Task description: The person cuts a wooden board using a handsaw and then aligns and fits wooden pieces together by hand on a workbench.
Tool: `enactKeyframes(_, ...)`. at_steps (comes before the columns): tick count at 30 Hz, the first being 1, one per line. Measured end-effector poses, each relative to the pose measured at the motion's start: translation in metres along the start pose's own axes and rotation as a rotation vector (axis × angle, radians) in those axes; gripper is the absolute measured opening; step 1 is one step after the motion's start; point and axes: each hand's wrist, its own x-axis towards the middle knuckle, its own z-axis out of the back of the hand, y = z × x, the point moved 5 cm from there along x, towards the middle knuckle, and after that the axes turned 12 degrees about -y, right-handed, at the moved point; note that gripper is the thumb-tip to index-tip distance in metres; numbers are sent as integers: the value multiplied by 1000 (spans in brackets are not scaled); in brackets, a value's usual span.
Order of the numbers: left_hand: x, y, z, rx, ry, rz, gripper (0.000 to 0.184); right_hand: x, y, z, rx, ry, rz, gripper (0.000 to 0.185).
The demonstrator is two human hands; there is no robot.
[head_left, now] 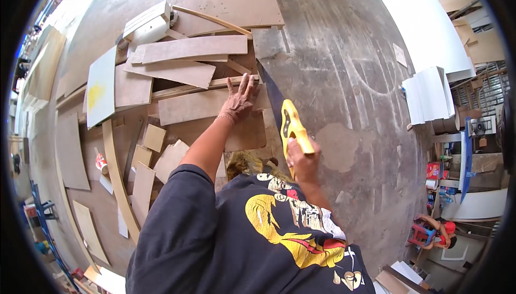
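Observation:
In the head view, my right hand (305, 161) is wrapped round the yellow handle of a handsaw (291, 124). Its dark blade (272, 88) slants up and to the left, along the right ends of the wood pieces. My left hand (238, 100) lies with fingers spread on a narrow wood strip (209, 85) and the board beside it. Just below that strip is a flat plywood piece (185, 109), partly covered by my left hand and wrist. Whether the saw teeth touch the wood, I cannot tell.
Plywood offcuts (193, 48) lie stacked above my left hand. A pale panel with a yellow stain (102, 87) and a long strip (119, 178) lie to the left. White sheets (428, 95) are at the right. A person in red (444, 235) sits at lower right.

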Motion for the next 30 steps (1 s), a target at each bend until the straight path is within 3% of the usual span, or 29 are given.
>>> enactKeyframes(4, -3, 1, -3, 48, 7, -10, 75, 18, 38, -9, 134, 91, -194, 12)
enactKeyframes(6, 7, 3, 0, 71, -3, -24, 75, 24, 24, -6, 102, 132, -150, 13)
enactKeyframes(8, 4, 0, 6, -2, 31, 20, 73, 10, -5, 7, -326, 46, 337, 13)
enactKeyframes(9, 3, 0, 4, 28, 72, 12, 73, 0, -23, 15, -333, 33, 353, 14)
enactKeyframes(12, 1, 1, 0, 24, -69, -32, 76, -15, -57, 27, -255, 67, 299, 15)
enactKeyframes(16, 4, 0, 1, 40, 15, -16, 76, -16, -75, 29, -235, 81, 317, 16)
enactKeyframes(19, 3, 1, -3, -3, -39, -6, 74, -16, -82, 31, -13, 58, 138, 14)
enactKeyframes(22, -5, -1, -5, 65, -31, -37, 72, -16, -55, 23, -123, 27, 183, 14)
enactKeyframes(24, -1, 0, -3, 25, -58, -29, 70, -22, -27, 19, -74, 19, 74, 14)
enactKeyframes(26, 2, 2, -7, 39, -56, -34, 69, -26, 3, 15, -163, 3, 228, 15)
enactKeyframes(30, 4, -2, 5, 58, 41, -11, 72, -60, 48, 39, -265, 48, 112, 14)
